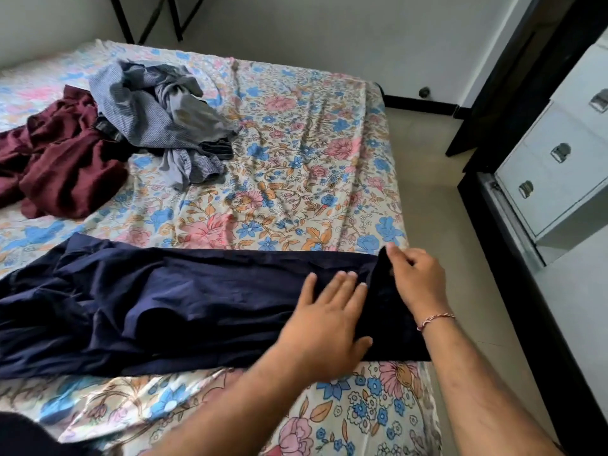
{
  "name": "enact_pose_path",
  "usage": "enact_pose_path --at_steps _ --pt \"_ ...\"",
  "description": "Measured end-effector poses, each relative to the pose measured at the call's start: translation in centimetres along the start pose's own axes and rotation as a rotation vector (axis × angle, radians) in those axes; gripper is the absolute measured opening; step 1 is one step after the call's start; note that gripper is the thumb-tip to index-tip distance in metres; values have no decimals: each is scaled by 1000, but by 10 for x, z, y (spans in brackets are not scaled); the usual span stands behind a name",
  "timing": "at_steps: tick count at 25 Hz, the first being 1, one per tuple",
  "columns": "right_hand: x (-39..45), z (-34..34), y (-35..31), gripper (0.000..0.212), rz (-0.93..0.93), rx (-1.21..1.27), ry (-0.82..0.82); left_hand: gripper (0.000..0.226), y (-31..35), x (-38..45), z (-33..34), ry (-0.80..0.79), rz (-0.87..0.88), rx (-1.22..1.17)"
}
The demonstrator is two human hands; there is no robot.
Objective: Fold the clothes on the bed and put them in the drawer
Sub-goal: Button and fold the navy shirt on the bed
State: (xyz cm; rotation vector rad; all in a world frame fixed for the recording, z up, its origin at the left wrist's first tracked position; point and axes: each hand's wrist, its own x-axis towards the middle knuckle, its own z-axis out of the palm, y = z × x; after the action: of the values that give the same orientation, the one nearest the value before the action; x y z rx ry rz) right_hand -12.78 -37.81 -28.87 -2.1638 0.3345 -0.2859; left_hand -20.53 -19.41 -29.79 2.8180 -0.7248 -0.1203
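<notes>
A navy blue garment point(171, 301) lies stretched across the near part of the floral bed point(296, 166). My left hand point(325, 320) presses flat on its right part, fingers straight. Just to the right, my right hand point(414, 278) pinches the garment's right end and lifts a corner of cloth. A crumpled maroon garment point(62, 162) lies at the left of the bed. Beside it sits a heap of grey-blue checked clothes point(158, 116). A white chest of drawers point(559, 166) stands at the right with its drawers closed.
A tiled floor strip point(437, 199) runs between the bed and the chest. A black frame point(513, 80) stands beside the chest. Black metal legs point(154, 18) show by the far wall.
</notes>
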Motion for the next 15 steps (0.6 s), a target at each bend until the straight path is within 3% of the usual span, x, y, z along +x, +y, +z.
enact_pose_path --at_steps 2,4,8,10,12,15 --pt "5 -12 8 49 109 107 62 85 31 6 24 27 44 7" --pt "10 -20 17 43 152 121 -7 82 50 8 39 49 76 -2" --pt "14 -25 38 86 242 -110 -247 68 58 14 39 312 33 -174" --pt "16 -27 55 74 318 32 -272 72 52 18 37 347 -53 -197" --pt "14 -30 61 46 343 182 -327 79 45 20 43 240 -96 -118" --pt "15 -33 57 25 216 68 -335 87 41 20 52 170 -85 -56"
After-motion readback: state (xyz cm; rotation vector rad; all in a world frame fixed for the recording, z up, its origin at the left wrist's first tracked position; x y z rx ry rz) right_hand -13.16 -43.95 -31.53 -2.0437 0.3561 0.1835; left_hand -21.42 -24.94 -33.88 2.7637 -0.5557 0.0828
